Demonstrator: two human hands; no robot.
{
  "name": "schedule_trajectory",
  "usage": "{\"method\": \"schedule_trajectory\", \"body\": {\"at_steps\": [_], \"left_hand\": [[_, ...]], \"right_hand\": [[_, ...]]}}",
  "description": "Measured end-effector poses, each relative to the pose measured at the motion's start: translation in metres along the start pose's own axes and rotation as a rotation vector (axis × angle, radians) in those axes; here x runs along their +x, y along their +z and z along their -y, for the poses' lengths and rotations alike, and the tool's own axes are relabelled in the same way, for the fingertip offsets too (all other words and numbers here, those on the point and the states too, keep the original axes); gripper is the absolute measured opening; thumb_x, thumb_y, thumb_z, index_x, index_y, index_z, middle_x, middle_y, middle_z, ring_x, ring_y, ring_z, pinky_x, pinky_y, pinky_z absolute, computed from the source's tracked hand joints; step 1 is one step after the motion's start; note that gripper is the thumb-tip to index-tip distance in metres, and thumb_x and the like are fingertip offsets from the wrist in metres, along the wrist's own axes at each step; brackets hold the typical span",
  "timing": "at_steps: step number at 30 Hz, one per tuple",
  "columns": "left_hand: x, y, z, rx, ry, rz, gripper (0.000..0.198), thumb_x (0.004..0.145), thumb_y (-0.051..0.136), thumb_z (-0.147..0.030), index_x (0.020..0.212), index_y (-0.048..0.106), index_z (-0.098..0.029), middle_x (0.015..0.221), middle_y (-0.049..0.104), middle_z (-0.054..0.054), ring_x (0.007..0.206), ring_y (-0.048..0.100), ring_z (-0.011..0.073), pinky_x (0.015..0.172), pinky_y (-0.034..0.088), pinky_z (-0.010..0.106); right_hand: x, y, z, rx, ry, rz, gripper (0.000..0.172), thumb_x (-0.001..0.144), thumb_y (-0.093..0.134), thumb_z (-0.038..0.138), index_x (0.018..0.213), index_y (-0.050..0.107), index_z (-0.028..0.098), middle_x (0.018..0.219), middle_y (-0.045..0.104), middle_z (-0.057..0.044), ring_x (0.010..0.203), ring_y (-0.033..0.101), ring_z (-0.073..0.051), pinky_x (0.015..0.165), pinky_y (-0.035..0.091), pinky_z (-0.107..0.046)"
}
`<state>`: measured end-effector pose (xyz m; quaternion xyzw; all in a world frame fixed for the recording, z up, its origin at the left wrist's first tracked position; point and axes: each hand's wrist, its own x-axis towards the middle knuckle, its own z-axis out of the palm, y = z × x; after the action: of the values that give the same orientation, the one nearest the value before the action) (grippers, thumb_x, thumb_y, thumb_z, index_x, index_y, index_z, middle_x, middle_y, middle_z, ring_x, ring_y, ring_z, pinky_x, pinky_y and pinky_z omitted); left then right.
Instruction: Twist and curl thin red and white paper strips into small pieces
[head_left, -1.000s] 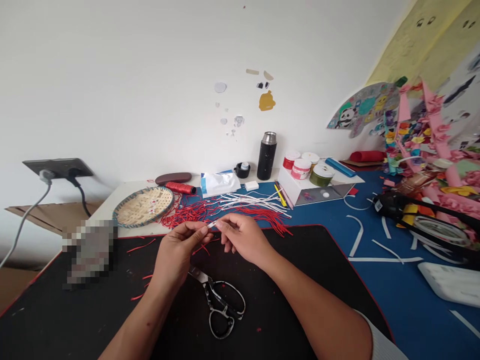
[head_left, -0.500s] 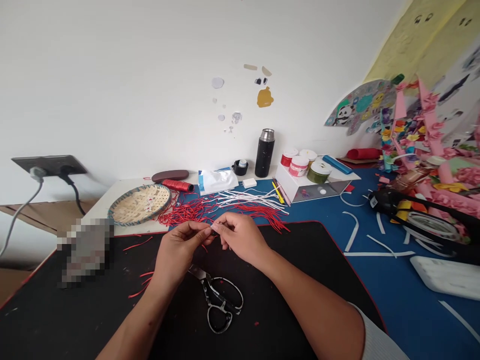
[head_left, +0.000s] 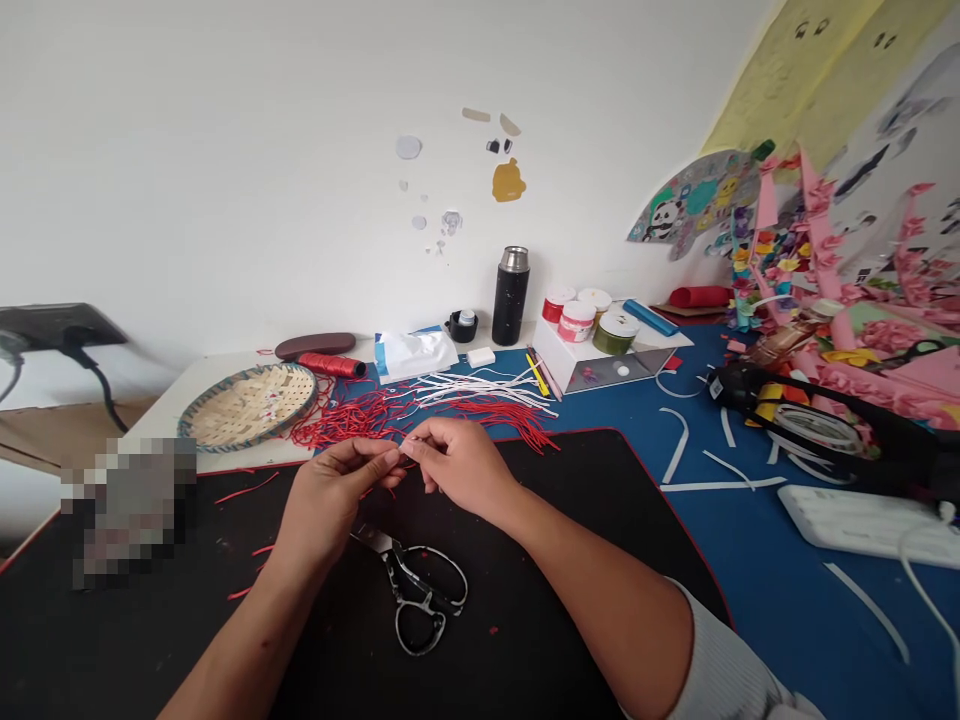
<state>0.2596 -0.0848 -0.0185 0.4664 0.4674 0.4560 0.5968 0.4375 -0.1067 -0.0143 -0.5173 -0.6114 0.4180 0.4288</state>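
Note:
My left hand [head_left: 334, 490] and my right hand [head_left: 457, 465] meet above the far edge of the black desk mat [head_left: 540, 520], their fingertips pinched together on a thin pale strip [head_left: 402, 452]. Most of the strip is hidden by my fingers, so its material is hard to tell. Beyond my fingers lies a tangle of red strips [head_left: 352, 420], with white strips [head_left: 480, 390] beside it. Under my wrists, a pair of steel scissors [head_left: 412, 590] with black-edged handles rests shut on the mat.
A round woven bamboo tray [head_left: 247, 405] and a red thread spool [head_left: 330, 365] sit at the far left. A black thermos [head_left: 511, 300], paint jars [head_left: 577, 320] and a tissue pack [head_left: 415, 355] stand behind. White strips lie on the blue mat [head_left: 750, 560] at right.
The whole view has shifted as my head turned. My hands have come closer, and the pale strip is now mostly covered by my fingertips.

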Motion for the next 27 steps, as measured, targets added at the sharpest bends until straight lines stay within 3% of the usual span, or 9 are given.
{"method": "schedule_trajectory", "body": {"at_steps": [6, 12, 27], "left_hand": [[0.0, 0.0, 0.001, -0.033, 0.034, -0.02, 0.042, 0.055, 0.101, -0.045, 0.078, 0.081, -0.017, 0.077, 0.08, 0.005, 0.066, 0.073, 0.017, 0.066, 0.059, 0.026], [-0.002, 0.002, 0.001, 0.033, 0.079, 0.038, 0.035, 0.063, 0.098, -0.044, 0.08, 0.082, -0.018, 0.075, 0.079, 0.005, 0.065, 0.071, 0.017, 0.064, 0.057, 0.025], [-0.004, 0.005, -0.011, 0.076, 0.072, 0.048, 0.036, 0.057, 0.096, -0.049, 0.076, 0.081, -0.022, 0.077, 0.079, 0.005, 0.068, 0.073, 0.0213, 0.069, 0.062, 0.032]], "right_hand": [[0.0, 0.001, -0.002, 0.08, 0.021, 0.032, 0.015, 0.102, 0.061, 0.031, 0.098, 0.071, 0.02, 0.062, 0.062, 0.005, 0.05, 0.06, -0.009, 0.055, 0.046, -0.021], [-0.001, 0.0, 0.002, 0.14, 0.045, 0.056, 0.014, 0.102, 0.062, 0.029, 0.095, 0.069, 0.019, 0.062, 0.061, 0.005, 0.05, 0.058, -0.009, 0.052, 0.044, -0.021], [0.002, -0.001, -0.001, 0.183, 0.1, 0.035, 0.016, 0.099, 0.063, 0.031, 0.089, 0.066, 0.018, 0.056, 0.06, 0.006, 0.046, 0.058, -0.011, 0.046, 0.042, -0.02]]}}
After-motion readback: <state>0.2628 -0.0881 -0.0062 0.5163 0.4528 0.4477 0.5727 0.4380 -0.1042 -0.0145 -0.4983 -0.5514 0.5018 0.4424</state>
